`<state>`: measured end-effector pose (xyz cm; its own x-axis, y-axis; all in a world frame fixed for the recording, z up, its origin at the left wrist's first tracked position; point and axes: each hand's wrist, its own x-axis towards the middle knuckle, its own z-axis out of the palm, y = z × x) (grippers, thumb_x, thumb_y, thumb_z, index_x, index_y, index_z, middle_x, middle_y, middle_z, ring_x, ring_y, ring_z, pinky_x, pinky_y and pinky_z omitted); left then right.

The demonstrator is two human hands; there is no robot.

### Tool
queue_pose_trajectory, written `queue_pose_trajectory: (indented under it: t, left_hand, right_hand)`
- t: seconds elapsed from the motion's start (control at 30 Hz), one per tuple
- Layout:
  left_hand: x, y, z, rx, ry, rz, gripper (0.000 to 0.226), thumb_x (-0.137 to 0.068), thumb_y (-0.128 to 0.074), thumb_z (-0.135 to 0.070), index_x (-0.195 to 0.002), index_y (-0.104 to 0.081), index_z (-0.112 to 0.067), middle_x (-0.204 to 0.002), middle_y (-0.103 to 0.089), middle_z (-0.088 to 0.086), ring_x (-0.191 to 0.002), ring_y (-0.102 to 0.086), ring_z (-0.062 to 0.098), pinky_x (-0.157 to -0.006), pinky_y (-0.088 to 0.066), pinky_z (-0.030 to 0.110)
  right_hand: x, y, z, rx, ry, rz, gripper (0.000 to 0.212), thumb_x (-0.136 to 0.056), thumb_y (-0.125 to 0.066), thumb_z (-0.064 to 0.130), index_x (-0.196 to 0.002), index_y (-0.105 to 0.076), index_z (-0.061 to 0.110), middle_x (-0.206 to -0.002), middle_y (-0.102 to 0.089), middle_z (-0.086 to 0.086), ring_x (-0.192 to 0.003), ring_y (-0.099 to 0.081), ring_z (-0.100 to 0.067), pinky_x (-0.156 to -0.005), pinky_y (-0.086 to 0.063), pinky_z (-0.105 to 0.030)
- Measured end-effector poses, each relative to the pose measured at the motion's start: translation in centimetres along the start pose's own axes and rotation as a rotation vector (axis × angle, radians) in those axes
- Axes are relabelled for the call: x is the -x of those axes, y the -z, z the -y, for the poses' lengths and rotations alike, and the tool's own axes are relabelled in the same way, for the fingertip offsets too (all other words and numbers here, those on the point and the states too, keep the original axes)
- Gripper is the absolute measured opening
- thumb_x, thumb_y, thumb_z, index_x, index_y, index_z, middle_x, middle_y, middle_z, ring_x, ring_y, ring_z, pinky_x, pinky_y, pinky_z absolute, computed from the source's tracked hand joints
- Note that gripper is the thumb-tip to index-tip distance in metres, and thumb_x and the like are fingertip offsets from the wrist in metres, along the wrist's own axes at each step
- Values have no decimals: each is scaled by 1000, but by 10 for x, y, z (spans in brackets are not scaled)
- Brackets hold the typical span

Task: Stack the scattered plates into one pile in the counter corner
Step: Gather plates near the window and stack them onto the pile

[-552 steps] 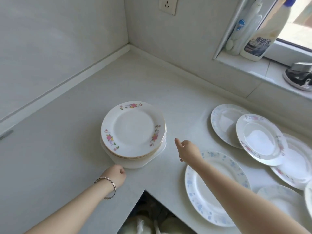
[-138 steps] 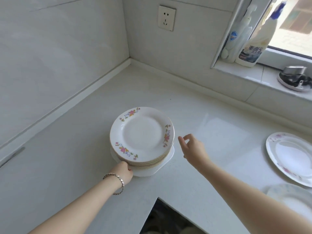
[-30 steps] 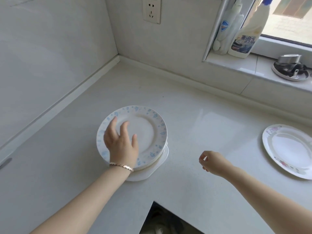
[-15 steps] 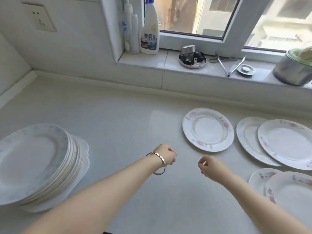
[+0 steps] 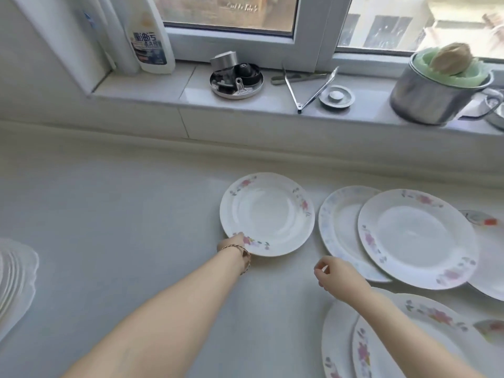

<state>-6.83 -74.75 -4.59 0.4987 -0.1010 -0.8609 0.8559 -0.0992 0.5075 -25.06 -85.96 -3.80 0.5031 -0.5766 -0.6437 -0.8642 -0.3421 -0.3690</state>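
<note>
A white plate with pink flowers (image 5: 268, 214) lies flat on the pale counter (image 5: 122, 227). My left hand (image 5: 236, 240), with a bracelet on the wrist, grips its near-left rim, the fingertips hidden under the edge. My right hand (image 5: 338, 274) hovers loosely curled over the counter, holding nothing. The stacked pile (image 5: 15, 279) shows only partly at the left edge. To the right, a blue-patterned plate (image 5: 336, 222) lies under a larger pink-flowered plate (image 5: 414, 238). Two more overlapping plates (image 5: 436, 336) sit at the bottom right.
Further plates (image 5: 491, 263) run off the right edge. The windowsill (image 5: 152, 91) behind the counter holds a detergent bottle (image 5: 148, 36), a metal dish of parts (image 5: 236, 77), tongs (image 5: 311, 85), a small lid (image 5: 336, 97) and a steel pot (image 5: 433, 96).
My left hand has reached forward from mid-counter to the pink-flowered plate and taken its rim. The view moved closer and slightly right. The right hand has barely moved.
</note>
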Motion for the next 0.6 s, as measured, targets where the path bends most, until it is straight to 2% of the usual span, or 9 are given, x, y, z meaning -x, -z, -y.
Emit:
queue_pose_trajectory:
  t: [0.03,0.13,0.2,0.27,0.37,0.43,0.5,0.57,0.6]
  left_hand:
    - [-1,-4,-1,27,-7,-19,28,-90,-50,1,-64,-49,-7,-30,-56,-1,-56,-52,20,-82,-52,43]
    - [1,-8,-4,39,-66,-3,28,-92,-51,-2,-65,-49,-9,-55,-60,8,-59,-53,21,-78,-52,47]
    - [0,-3,-6,-16,-120,-30,30,-87,-55,-1,-59,-50,-9,-39,-60,3,-59,-53,22,-86,-52,55]
    - [3,10,-11,-55,-154,-46,31,-78,-62,-4,-48,-55,-10,-29,-55,-5,-58,-57,23,-88,-53,54]
    - [12,39,-20,2,-145,15,28,-87,-59,-7,-60,-55,-8,-54,-65,6,-58,-61,21,-72,-56,42]
    - [20,66,-29,107,-143,38,27,-91,-55,-3,-64,-51,-4,-51,-66,8,-63,-58,23,-62,-58,40]
    - [32,99,-41,201,-158,59,25,-91,-54,-2,-66,-51,-2,-51,-66,8,-65,-59,24,-45,-57,34]
    - [47,136,-56,236,-189,66,24,-92,-53,-3,-68,-52,-3,-64,-64,10,-64,-61,21,-41,-56,31]
    - [52,155,-64,245,-210,62,25,-92,-53,-3,-67,-52,-4,-60,-66,8,-58,-64,19,-41,-56,28]
  right_hand:
    - [-3,2,0,-3,5,10,14,-89,-41,24,-87,-54,25,-87,-63,3,-69,-56,-16,-63,-46,-27]
    - [-8,5,1,-2,17,47,15,-89,-40,23,-89,-54,24,-86,-64,2,-69,-57,-17,-63,-45,-26]
    - [-8,4,3,-4,20,55,15,-89,-40,22,-91,-55,22,-87,-63,1,-70,-57,-17,-66,-46,-27]
    - [-6,2,8,1,25,57,15,-89,-40,23,-92,-56,22,-89,-63,1,-73,-59,-18,-70,-50,-30]
    - [3,-3,24,36,58,39,15,-89,-42,24,-93,-56,22,-94,-67,-2,-78,-61,-18,-75,-52,-32]
    - [12,-9,41,59,89,27,12,-90,-43,24,-91,-55,21,-97,-69,-5,-77,-59,-19,-75,-51,-31]
    - [21,-19,62,72,114,30,14,-91,-45,24,-93,-57,19,-98,-70,-7,-78,-59,-22,-72,-48,-29]
    - [29,-32,88,101,136,30,18,-90,-46,24,-98,-61,17,-98,-71,-8,-81,-63,-25,-72,-48,-28]
    - [34,-39,102,113,150,29,20,-90,-46,24,-100,-61,17,-98,-71,-9,-81,-63,-25,-73,-49,-29]
